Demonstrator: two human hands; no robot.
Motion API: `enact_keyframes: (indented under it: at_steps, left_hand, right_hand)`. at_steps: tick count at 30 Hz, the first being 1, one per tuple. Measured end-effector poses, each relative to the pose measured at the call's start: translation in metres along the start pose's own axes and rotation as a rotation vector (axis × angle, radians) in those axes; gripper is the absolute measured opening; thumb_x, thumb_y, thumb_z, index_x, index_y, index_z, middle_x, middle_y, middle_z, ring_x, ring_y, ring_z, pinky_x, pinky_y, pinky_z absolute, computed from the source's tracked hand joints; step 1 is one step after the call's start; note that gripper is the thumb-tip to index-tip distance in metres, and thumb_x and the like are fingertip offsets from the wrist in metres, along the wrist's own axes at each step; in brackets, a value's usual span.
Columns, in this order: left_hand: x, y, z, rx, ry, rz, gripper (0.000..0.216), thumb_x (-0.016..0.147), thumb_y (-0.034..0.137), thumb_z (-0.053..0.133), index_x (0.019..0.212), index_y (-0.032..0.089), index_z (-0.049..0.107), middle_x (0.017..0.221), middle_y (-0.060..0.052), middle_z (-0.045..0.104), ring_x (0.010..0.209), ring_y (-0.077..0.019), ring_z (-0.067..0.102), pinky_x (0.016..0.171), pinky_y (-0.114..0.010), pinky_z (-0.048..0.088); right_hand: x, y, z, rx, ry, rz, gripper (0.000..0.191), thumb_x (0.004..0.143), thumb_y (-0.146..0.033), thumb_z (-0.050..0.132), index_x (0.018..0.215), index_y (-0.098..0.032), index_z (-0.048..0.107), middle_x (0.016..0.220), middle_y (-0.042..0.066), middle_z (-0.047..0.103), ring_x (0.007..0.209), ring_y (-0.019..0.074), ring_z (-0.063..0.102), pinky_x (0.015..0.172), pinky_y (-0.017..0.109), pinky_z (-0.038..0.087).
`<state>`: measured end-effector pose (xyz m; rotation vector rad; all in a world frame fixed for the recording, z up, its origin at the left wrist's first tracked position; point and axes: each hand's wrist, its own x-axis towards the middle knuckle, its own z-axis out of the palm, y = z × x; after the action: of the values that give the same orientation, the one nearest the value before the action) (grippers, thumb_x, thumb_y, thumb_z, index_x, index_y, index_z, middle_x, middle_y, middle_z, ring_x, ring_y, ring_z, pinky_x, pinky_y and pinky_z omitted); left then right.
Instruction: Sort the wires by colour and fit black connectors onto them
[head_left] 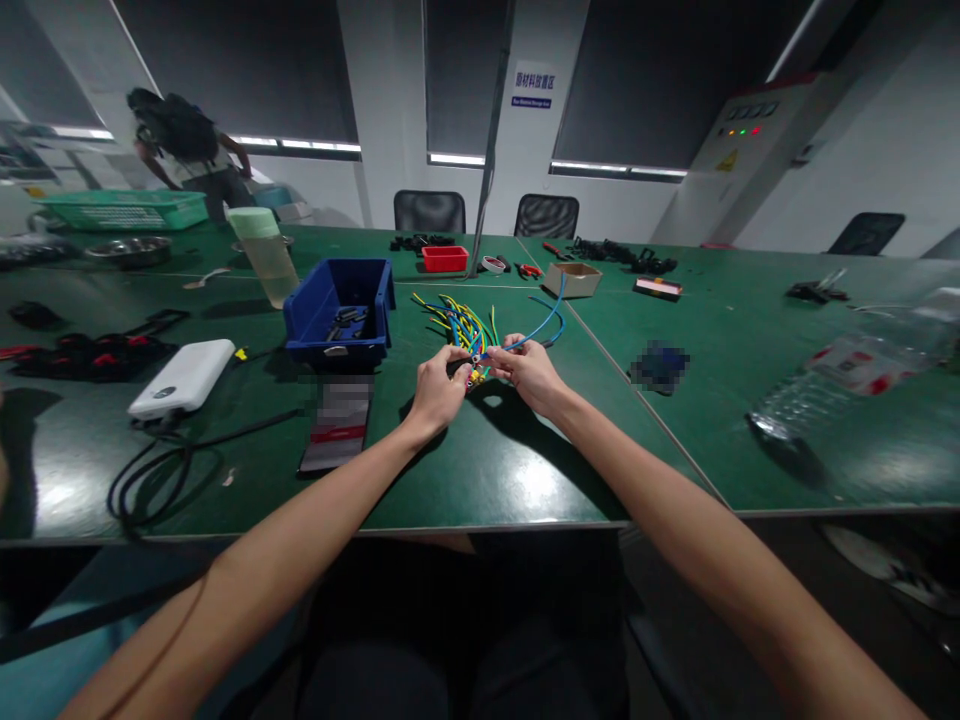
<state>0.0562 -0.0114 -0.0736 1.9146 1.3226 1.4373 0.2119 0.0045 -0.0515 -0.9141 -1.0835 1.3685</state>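
My left hand [439, 390] is closed on a small black piece [456, 367], whose exact kind is too small to make out. Close beside it, my right hand [531, 372] pinches a blue wire [541, 328] near its end, and the rest of the wire curves up and away to the right. The fingertips of both hands nearly meet. Just behind and under them lies a loose bundle of yellow, green and blue wires [466, 322] on the green table [480, 480]. Fingers partly hide the wire ends between my hands.
Left of my hands stand a blue bin [337, 353] with dark parts, a phone [339, 430], a white power bank [184, 378] and a tilted bottle [266, 260]. Farther back are a red tray [445, 260] and cardboard box [572, 282]. A plastic bottle [847, 370] lies right. A person [187, 150] bends at far left.
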Motion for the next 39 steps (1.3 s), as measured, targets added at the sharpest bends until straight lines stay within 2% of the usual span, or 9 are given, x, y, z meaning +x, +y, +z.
enact_keyframes:
  at_steps: [14, 24, 39]
  left_hand:
    - [-0.0005, 0.0019, -0.0009, -0.002, -0.018, 0.011, 0.013, 0.082, 0.018, 0.057, 0.093, 0.017, 0.062, 0.094, -0.005, 0.070, 0.087, -0.0168, 0.065, 0.081, -0.030, 0.050]
    - [0.0001, 0.0003, 0.0004, -0.025, -0.015, 0.003, 0.014, 0.080, 0.016, 0.058, 0.093, 0.017, 0.062, 0.095, -0.006, 0.070, 0.088, -0.0176, 0.065, 0.085, -0.032, 0.050]
    - [-0.0019, 0.0019, 0.0002, -0.028, 0.008, 0.032, 0.015, 0.079, 0.013, 0.059, 0.093, 0.017, 0.064, 0.095, -0.006, 0.070, 0.088, -0.0179, 0.065, 0.084, -0.031, 0.050]
  right_hand:
    - [0.0048, 0.0067, -0.0044, 0.029, -0.036, 0.009, 0.046, 0.056, -0.029, 0.081, 0.080, -0.022, 0.043, 0.069, -0.004, 0.062, 0.067, 0.0135, 0.067, 0.058, 0.022, 0.052]
    - [0.0039, 0.0066, -0.0035, 0.026, -0.051, 0.001, 0.046, 0.057, -0.029, 0.082, 0.081, -0.022, 0.044, 0.070, -0.003, 0.063, 0.067, 0.0130, 0.067, 0.059, 0.021, 0.052]
    - [0.0031, 0.0081, -0.0035, -0.010, -0.048, -0.003, 0.047, 0.054, -0.032, 0.084, 0.079, -0.022, 0.045, 0.069, -0.004, 0.062, 0.068, 0.0134, 0.066, 0.056, 0.019, 0.049]
